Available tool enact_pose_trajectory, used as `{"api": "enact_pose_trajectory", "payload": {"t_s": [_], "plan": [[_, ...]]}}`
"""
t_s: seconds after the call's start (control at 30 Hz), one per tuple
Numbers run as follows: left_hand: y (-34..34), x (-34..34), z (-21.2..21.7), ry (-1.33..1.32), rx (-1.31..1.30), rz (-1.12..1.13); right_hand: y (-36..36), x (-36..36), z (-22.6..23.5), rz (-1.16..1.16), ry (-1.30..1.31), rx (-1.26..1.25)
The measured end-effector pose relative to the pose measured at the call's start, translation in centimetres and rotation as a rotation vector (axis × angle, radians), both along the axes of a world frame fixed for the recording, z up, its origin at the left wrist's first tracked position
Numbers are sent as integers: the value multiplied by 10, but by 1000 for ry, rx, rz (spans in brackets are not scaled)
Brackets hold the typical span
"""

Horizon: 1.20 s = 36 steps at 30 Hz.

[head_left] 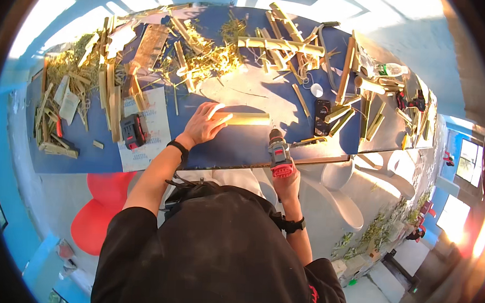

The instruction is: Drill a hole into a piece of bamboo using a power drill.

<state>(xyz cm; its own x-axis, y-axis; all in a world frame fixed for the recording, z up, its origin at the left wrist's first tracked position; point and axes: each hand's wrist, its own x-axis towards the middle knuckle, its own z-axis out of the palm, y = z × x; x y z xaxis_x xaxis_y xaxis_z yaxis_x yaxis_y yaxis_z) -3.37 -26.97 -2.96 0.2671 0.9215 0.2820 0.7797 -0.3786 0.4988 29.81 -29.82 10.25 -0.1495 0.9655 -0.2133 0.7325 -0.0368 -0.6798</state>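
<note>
A short length of split bamboo [249, 119] lies crosswise on the blue table in front of me. My left hand [203, 124] grips its left end, with thumb and fingers around it. In my right hand [288, 185] is a red and grey cordless drill [279, 156], held at the table's front edge. The drill's chuck points away from me, just short of the bamboo's right end and apart from it. Whether a bit sits in the chuck is too small to tell.
A black and red battery pack [133, 131] rests on a printed paper sheet [145, 157]. At right lie a phone [321, 118], a yellow cutter [312, 140] and bamboo pieces [341, 120]. Shavings [219, 61] and a long bamboo pole [282, 45] lie farther back. A red chair [94, 226] stands at left.
</note>
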Motion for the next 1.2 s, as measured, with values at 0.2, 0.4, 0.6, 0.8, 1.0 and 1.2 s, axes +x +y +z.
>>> {"api": "enact_pose_trajectory", "payload": {"t_s": [0.2,0.4,0.6,0.8,1.0,1.2], "plan": [[3,2,2,-45,-34,13,2,-4,-6,-5,-49,-35],[2,0,-1,-49,-9,17,7,-11,-3,-7,-80,-70],[4,1,2,-46,1,16,9,-17,-3,-36,-57,-120],[5,-1,1,-47,6,15,13,-25,0,-51,-63,-129],[6,0,3,-44,14,14,19,-27,4,-49,-73,-158],[6,-2,-1,-56,-4,-2,26,-30,8,-33,-117,-168]]}}
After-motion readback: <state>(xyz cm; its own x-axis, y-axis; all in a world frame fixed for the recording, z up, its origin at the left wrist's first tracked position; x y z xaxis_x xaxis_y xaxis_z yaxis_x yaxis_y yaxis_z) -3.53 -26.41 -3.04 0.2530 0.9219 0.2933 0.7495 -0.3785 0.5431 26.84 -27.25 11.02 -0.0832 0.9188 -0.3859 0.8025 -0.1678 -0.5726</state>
